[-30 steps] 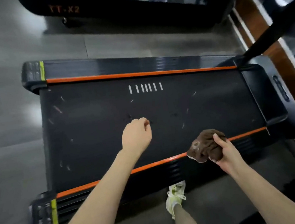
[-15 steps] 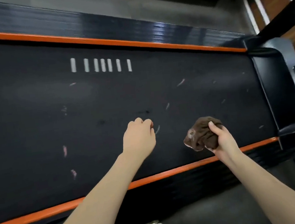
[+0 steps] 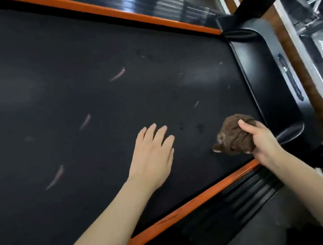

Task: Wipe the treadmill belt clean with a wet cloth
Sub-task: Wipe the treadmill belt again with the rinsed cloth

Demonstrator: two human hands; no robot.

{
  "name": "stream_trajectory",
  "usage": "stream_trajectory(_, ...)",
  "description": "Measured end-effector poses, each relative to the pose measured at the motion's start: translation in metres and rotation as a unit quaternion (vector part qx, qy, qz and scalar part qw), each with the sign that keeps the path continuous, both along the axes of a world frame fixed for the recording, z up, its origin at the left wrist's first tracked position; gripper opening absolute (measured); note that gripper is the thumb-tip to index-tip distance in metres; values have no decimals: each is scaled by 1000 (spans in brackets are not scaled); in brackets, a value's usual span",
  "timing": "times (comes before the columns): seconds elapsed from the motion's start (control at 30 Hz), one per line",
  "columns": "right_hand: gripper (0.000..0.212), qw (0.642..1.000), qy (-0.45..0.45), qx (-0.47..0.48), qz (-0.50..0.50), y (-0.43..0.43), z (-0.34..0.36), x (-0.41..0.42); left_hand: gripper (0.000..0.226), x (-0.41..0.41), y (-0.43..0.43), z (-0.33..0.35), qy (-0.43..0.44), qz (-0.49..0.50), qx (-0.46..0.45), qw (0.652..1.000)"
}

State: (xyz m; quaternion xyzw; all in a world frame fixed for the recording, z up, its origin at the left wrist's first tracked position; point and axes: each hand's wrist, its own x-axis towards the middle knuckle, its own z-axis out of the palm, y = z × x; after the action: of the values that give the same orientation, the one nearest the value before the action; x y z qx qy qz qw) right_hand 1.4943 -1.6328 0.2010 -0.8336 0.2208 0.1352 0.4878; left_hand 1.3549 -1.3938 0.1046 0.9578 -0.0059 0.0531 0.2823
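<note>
Facing palm down over the black belt (image 3: 93,94), the left hand (image 3: 152,155) has its fingers straight and slightly spread and holds nothing; whether it rests on the belt or hovers just above it cannot be told. The right hand (image 3: 263,143) grips a brown cloth (image 3: 232,136) bunched into a wad, thumb curled over its top and fingers wrapped beneath. The cloth sits over the belt close to its near edge, toward the right end, just beside the glossy black hood (image 3: 268,82); whether it touches the belt is unclear. Between the two hands lie a few dark spots (image 3: 200,128). Pale streaks (image 3: 118,75), blurred, are scattered across the belt toward its middle and left. An orange strip (image 3: 186,206) runs along the near edge, with a ribbed black rail (image 3: 249,195) outside it, and a second orange strip (image 3: 124,11) lines the far edge.
</note>
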Motion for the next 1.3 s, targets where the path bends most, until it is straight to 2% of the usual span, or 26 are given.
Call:
stream_trajectory(0.07, 31, 999, -7, -53, 4, -31, -15, 31, 38, 25, -25, -18, 33, 9, 42, 999)
stream_trajectory(0.13, 44, 989, 18, -146, 34, -56, -37, 56, 51, 35, -40, -38, 80, 37, 75, 993)
stream_trajectory(0.2, 66, 950, -2, -299, 87, -71, -54, 71, 57, 36, -47, -54, 91, 54, 108, 988)
stream_trajectory(0.27, 70, 899, -72, -395, 174, -75, -63, 70, 59, 35, -50, -59, 86, 65, 123, 987)
stream_trajectory(0.43, 74, 814, -121, -425, 376, -73, -97, 53, 60, 38, -51, -53, 106, 70, 137, 982)
stream_trajectory(0.57, 67, 752, -192, -463, 427, -80, -119, 56, 59, 36, -51, -53, 106, 69, 154, 980)
stream_trajectory(0.73, 52, 738, -267, -457, 420, -88, -132, 55, 58, 37, -52, -53, 101, 70, 166, 978)
stream_trajectory(1.3, 47, 709, -369, -445, 405, -99, -148, 55, 59, 36, -58, -61, 40, 89, 203, 974)
